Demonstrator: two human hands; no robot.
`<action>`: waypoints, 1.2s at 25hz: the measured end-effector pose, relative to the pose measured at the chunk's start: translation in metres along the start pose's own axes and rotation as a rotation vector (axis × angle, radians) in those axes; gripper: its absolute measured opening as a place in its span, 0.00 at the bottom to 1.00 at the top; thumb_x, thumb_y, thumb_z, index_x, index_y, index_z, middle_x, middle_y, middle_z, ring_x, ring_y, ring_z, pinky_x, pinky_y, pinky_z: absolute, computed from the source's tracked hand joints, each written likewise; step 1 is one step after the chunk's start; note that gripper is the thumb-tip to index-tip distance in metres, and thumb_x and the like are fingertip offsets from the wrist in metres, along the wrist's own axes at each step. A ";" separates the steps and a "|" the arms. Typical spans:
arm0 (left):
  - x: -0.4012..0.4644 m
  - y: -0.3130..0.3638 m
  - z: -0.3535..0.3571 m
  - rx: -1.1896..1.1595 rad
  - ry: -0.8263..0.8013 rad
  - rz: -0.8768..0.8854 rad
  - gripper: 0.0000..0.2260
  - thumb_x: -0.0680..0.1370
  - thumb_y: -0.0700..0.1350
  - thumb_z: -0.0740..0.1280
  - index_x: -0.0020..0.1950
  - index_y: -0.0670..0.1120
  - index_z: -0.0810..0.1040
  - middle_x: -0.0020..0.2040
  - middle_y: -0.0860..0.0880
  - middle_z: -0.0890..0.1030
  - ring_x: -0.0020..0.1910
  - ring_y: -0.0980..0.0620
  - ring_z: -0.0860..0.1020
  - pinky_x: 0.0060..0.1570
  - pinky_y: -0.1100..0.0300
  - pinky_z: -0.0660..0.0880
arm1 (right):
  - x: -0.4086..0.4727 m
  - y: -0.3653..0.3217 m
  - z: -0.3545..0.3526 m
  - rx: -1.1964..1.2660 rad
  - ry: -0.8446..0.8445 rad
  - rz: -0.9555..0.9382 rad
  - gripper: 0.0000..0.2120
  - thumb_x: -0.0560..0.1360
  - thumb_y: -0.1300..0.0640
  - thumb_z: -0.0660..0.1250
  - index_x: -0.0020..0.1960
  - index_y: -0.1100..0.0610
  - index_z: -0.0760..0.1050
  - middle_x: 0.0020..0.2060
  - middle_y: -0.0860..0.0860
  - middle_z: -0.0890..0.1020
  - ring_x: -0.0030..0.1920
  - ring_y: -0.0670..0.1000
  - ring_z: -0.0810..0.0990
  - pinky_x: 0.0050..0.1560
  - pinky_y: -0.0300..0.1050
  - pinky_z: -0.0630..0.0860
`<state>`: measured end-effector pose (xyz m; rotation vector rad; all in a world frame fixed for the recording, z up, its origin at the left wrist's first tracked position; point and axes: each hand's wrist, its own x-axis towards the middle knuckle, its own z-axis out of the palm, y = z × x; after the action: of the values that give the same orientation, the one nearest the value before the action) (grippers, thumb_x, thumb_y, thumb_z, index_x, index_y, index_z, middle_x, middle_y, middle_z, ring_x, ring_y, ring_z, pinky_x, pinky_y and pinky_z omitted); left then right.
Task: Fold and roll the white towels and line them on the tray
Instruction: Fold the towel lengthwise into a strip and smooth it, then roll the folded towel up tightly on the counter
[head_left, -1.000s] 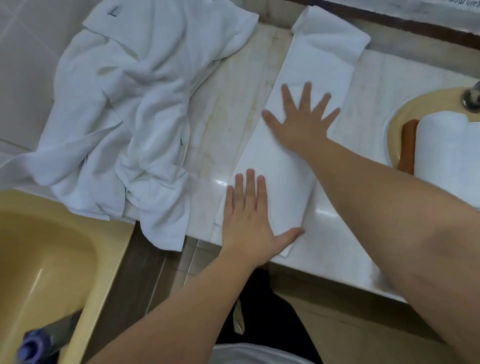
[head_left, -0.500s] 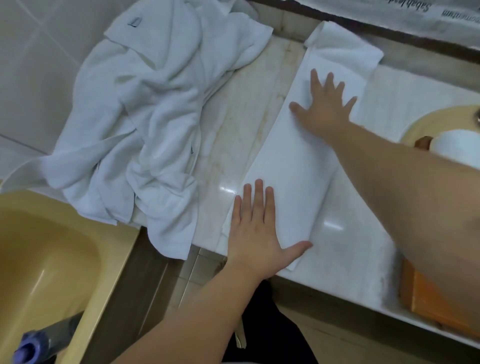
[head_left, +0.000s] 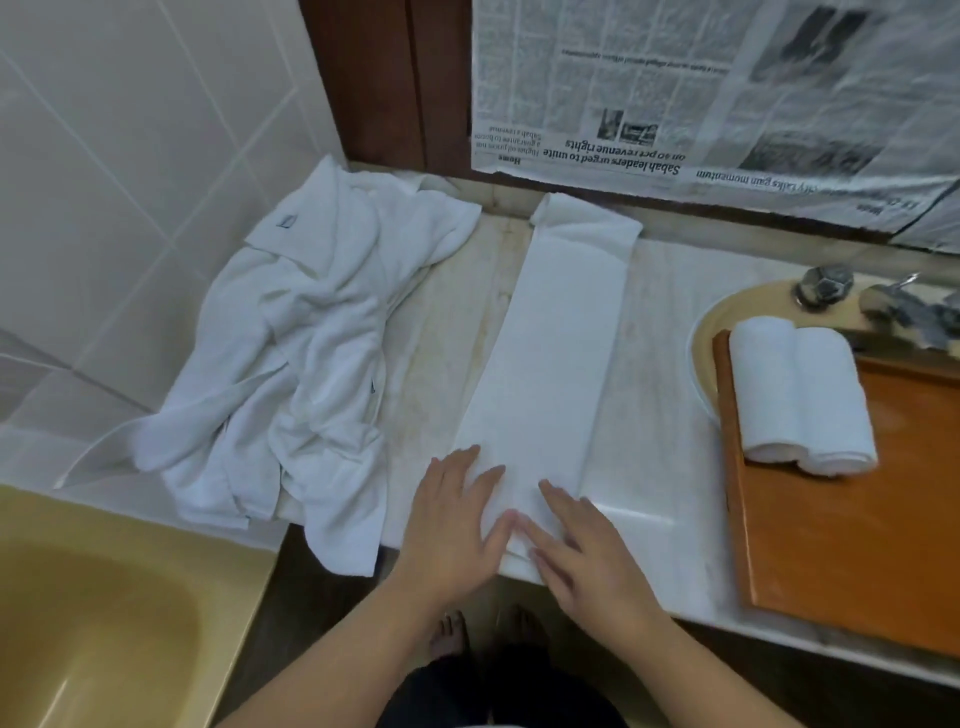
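Note:
A white towel (head_left: 556, 353) folded into a long narrow strip lies on the marble counter (head_left: 654, 395), running from the front edge to the back wall. My left hand (head_left: 452, 525) and my right hand (head_left: 582, 556) rest flat side by side on the strip's near end, fingers straight, thumbs almost touching. Two rolled white towels (head_left: 800, 395) lie next to each other at the back left of the orange wooden tray (head_left: 852, 530), which sits to the right over the yellow sink.
A heap of loose white towels (head_left: 306, 353) covers the counter's left end and hangs over its front edge. A yellow basin (head_left: 93, 613) is at lower left. Chrome taps (head_left: 826, 286) stand behind the tray. Newspaper (head_left: 701, 98) covers the back wall.
My right hand has come back from the far part of the strip to its near end, beside the left hand. The view has tilted up, showing the tray and wall.

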<state>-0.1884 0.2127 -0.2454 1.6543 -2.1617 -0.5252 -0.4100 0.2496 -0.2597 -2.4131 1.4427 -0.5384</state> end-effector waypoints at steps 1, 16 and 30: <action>-0.011 -0.011 -0.003 0.021 0.016 0.055 0.26 0.81 0.64 0.65 0.74 0.51 0.74 0.78 0.44 0.68 0.76 0.44 0.67 0.74 0.40 0.67 | -0.011 0.005 0.000 -0.029 0.024 -0.040 0.19 0.83 0.48 0.65 0.72 0.51 0.77 0.72 0.57 0.75 0.70 0.56 0.75 0.71 0.57 0.73; -0.050 -0.046 -0.004 0.053 -0.014 0.519 0.09 0.81 0.43 0.66 0.60 0.46 0.81 0.51 0.50 0.80 0.47 0.51 0.74 0.45 0.57 0.77 | -0.070 0.002 -0.020 -0.073 0.132 0.129 0.10 0.81 0.48 0.66 0.57 0.51 0.83 0.51 0.44 0.82 0.50 0.48 0.79 0.51 0.48 0.77; -0.018 -0.024 -0.010 -0.109 -0.013 0.150 0.10 0.79 0.41 0.73 0.58 0.50 0.84 0.53 0.53 0.75 0.41 0.58 0.74 0.41 0.64 0.76 | -0.045 0.005 -0.026 -0.016 0.115 0.291 0.09 0.78 0.51 0.72 0.57 0.48 0.84 0.53 0.48 0.79 0.48 0.47 0.76 0.46 0.43 0.78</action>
<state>-0.1591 0.2235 -0.2495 1.4223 -2.2031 -0.5997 -0.4446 0.2860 -0.2460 -2.1597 1.8118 -0.6032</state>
